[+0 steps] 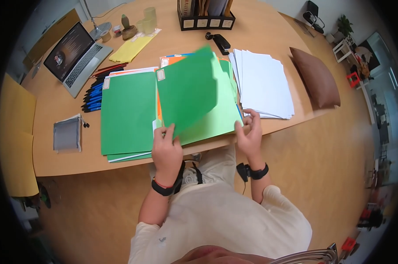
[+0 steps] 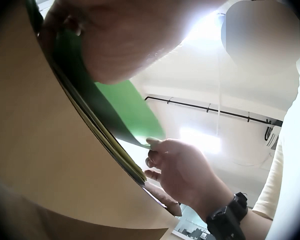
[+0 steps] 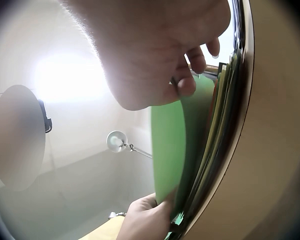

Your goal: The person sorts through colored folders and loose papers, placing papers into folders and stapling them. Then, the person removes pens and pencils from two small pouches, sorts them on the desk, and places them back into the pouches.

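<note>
A green folder (image 1: 188, 90) with a white label stands part open over a stack of folders, its front flap raised and its paler inner side (image 1: 214, 114) showing. At its lower left edge my left hand (image 1: 166, 152) pinches it; the same hand (image 3: 147, 220) shows low in the right wrist view. My right hand (image 1: 250, 136) pinches the lower right corner between thumb and fingers, as the right hand (image 2: 182, 170) shows in the left wrist view. Another stack, topped by a green folder (image 1: 129, 112), lies left of it.
White paper (image 1: 265, 83) is stacked at right, with a brown cushion (image 1: 315, 77) beyond. A black stapler (image 1: 219, 42) and file organizer (image 1: 205, 23) stand behind. At left are blue pens (image 1: 93, 97), a laptop (image 1: 76, 57) and a grey pouch (image 1: 67, 134). The table's front edge runs below my hands.
</note>
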Available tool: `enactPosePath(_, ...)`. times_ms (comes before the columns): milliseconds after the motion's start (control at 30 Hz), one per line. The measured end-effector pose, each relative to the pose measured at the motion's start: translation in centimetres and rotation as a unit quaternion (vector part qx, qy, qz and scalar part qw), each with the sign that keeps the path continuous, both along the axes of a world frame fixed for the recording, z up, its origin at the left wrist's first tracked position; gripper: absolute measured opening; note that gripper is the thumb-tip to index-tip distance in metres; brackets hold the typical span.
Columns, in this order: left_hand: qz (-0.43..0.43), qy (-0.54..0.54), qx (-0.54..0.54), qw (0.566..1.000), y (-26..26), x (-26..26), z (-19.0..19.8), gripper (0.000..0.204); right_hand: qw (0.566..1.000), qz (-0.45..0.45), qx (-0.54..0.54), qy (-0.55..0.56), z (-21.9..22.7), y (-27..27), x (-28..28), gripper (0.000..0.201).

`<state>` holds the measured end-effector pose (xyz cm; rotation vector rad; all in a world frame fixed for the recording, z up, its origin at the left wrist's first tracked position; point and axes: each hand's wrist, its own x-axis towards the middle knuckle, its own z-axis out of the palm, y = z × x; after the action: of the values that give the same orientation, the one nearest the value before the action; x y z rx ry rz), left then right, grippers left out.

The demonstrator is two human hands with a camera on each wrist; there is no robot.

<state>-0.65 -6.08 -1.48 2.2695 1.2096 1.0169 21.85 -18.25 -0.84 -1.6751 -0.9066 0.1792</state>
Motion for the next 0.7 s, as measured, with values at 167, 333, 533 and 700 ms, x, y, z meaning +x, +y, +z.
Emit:
enactPosePath(167, -0.006, -0.119, 0.074, 0.990, 1.9, -1.8, -1.2, 0.020, 0.923, -0.134, -0.181, -0.311, -1.1, 0.6, 6.7, 0.052)
enactPosePath(333, -0.007, -0.172, -0.011, 0.985, 2.7, -3.3, -3.1, 0.015, 0.900, -0.108, -0.305, -0.291, -3.3, 0.5, 8.8, 0.052)
enactPosePath(533, -0.018, -0.195, -0.005, 0.981, 2.3, -3.0, -2.8, 0.016, 0.931, -0.133, -0.236, -0.246, -4.0, 0.6, 8.2, 0.029)
enactPosePath(700, -0.030, -0.200, -0.042, 0.978, 2.2, -3.4, -2.6, 0.017, 0.962, -0.152, -0.113, -0.198, -4.5, 0.6, 8.6, 0.016)
